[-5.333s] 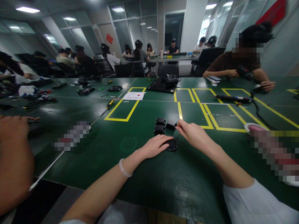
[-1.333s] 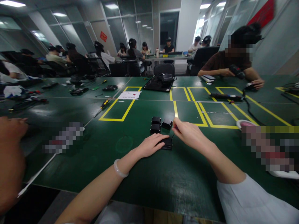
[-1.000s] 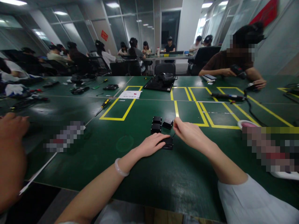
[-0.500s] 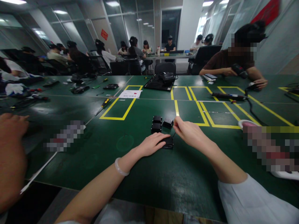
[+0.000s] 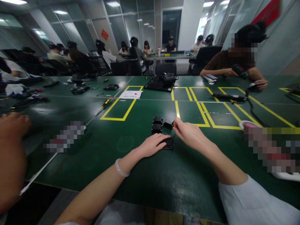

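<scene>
Block braced under the left hand, thin tool at its corner in the right.
On the glossy green tabletop (image 5: pixel 145 178), your left hand (image 5: pixel 151 145) lay flat, fingers stretched over a small black rectangular block (image 5: pixel 169 144), pressing rather than wrapping. Your right hand (image 5: pixel 186 129), just past the block's far right corner, looked pinched tight on a thin dark straight tool (image 5: pixel 174 136), shaft slanting down to the block; handle hidden, tip contact too small to tell. My read: tool-on-block step, left acting as clamp. Next move probably called for firm left pressure and a lined-up shaft, else the block could skid. Beyond: two black boxy blocks (image 5: pixel 157 128) in line, a third black block (image 5: pixel 168 124) askew beside them, then a yellow-and-black screwdriver (image 5: pixel 106 103) and a white paper sheet (image 5: pixel 130 94), well apart.
</scene>
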`<state>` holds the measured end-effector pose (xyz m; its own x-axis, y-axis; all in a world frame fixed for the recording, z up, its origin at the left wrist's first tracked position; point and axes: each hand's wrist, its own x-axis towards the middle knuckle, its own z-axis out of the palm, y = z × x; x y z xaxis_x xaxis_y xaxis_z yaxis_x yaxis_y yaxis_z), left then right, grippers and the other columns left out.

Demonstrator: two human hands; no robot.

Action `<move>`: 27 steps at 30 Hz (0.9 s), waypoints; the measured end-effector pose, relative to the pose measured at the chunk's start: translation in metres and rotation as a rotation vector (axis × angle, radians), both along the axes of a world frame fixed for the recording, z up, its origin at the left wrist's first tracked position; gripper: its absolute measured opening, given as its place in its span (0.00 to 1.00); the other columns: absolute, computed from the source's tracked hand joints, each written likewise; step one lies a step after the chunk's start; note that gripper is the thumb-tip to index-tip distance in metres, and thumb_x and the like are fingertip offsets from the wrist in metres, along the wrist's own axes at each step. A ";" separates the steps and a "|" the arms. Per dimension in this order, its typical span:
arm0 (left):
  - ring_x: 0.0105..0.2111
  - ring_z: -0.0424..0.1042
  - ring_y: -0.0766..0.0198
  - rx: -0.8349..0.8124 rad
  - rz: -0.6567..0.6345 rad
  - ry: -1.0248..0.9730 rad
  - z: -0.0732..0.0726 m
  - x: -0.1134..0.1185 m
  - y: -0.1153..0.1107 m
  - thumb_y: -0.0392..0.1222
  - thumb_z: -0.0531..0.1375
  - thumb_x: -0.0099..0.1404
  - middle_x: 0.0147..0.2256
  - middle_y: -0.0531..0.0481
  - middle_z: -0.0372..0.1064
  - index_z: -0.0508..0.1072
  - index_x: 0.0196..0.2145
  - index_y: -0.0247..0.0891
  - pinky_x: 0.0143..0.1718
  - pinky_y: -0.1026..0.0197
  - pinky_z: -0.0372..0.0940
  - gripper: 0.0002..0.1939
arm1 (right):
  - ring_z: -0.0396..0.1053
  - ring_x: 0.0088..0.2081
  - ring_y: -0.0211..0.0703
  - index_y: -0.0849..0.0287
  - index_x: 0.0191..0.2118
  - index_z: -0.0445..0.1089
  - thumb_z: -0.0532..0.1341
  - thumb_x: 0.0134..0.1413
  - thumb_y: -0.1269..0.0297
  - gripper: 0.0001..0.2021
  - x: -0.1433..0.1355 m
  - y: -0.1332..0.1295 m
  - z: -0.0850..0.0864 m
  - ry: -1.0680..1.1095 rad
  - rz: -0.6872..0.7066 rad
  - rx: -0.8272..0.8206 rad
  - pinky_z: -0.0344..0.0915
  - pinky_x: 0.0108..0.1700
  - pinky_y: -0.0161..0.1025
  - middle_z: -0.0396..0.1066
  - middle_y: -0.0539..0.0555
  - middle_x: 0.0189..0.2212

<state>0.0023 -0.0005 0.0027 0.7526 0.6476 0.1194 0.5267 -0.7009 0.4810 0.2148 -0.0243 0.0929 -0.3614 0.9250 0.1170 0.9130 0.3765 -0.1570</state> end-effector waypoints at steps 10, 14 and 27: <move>0.51 0.64 0.58 -0.004 -0.007 0.001 0.003 0.000 0.000 0.48 0.46 0.74 0.53 0.48 0.64 0.58 0.61 0.47 0.54 0.55 0.60 0.21 | 0.63 0.25 0.38 0.58 0.41 0.60 0.46 0.64 0.61 0.10 -0.004 -0.001 0.001 -0.002 -0.026 0.003 0.43 0.25 0.35 0.70 0.52 0.26; 0.51 0.64 0.58 -0.006 -0.008 0.001 0.002 0.000 0.000 0.48 0.46 0.74 0.53 0.48 0.64 0.58 0.61 0.46 0.55 0.55 0.60 0.20 | 0.64 0.25 0.39 0.59 0.42 0.60 0.46 0.65 0.60 0.10 -0.005 0.000 0.000 -0.028 -0.040 -0.015 0.43 0.25 0.35 0.70 0.53 0.26; 0.52 0.64 0.58 0.002 -0.011 0.003 0.002 0.000 0.000 0.48 0.46 0.74 0.54 0.48 0.64 0.58 0.61 0.46 0.55 0.54 0.59 0.21 | 0.66 0.25 0.39 0.58 0.43 0.59 0.45 0.64 0.62 0.09 -0.005 -0.001 -0.001 -0.005 -0.034 0.019 0.43 0.25 0.35 0.72 0.53 0.28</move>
